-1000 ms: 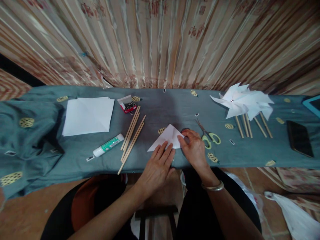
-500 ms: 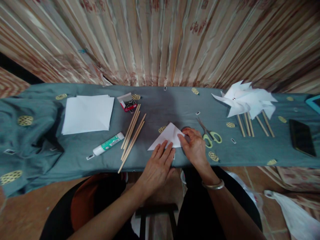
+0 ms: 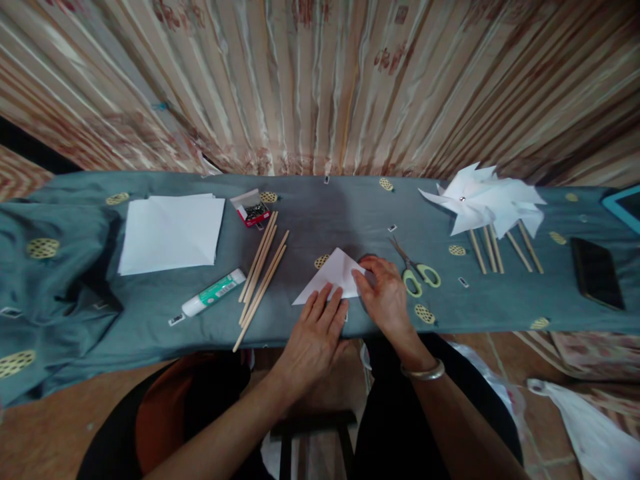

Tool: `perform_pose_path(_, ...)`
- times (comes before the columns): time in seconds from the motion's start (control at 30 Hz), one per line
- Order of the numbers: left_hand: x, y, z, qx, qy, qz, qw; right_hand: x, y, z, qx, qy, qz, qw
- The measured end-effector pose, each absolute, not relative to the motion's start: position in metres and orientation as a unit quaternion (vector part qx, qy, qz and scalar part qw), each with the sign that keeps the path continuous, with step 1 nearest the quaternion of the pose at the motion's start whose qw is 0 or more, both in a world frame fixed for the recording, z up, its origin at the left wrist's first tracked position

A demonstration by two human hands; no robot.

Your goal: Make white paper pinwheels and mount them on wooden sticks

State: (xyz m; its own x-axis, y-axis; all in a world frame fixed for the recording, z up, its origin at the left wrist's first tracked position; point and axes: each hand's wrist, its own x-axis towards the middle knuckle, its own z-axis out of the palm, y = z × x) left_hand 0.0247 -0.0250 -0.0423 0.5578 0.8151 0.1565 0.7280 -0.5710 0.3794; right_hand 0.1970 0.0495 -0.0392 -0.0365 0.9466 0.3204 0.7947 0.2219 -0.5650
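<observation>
A sheet of white paper [image 3: 334, 272], folded into a triangle, lies near the table's front edge with its peak pointing away from me. My left hand [image 3: 318, 324] presses on its lower edge, palm down, fingers stretched out flat. At the right corner my right hand [image 3: 384, 292] grips the paper, thumb on top and the other fingers curled beyond it, so that corner is hidden. Just right of this hand lie scissors [image 3: 416, 270] with light green handles, blades pointing away. Several wooden sticks [image 3: 262, 280] rest to the left of the paper.
On the left are a stack of white paper [image 3: 173, 233], a glue tube [image 3: 214, 293] and a small red box [image 3: 254, 211] of metal pins or tacks. White paper pinwheels [image 3: 483, 199] on sticks and a black phone [image 3: 597, 273] lie right. A curtain [image 3: 300, 87] hangs behind.
The view has shifted slightly. Both hands stay at the folded paper in nearly the same pose, and the other things on the table have not moved.
</observation>
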Motion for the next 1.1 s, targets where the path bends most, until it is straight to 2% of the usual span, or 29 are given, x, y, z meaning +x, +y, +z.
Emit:
perform_pose_path(0.57,0.026,-0.025,-0.039,0.877,0.444,0.135,0.128,0.197,0.051,-0.043,-0.599,-0.724,0.096,0.329)
perform_pose_path(1.1,0.028,-0.025,-0.036,0.884,0.443,0.103,0.103,0.2,0.023,-0.046,-0.609,-0.744,0.021,0.273)
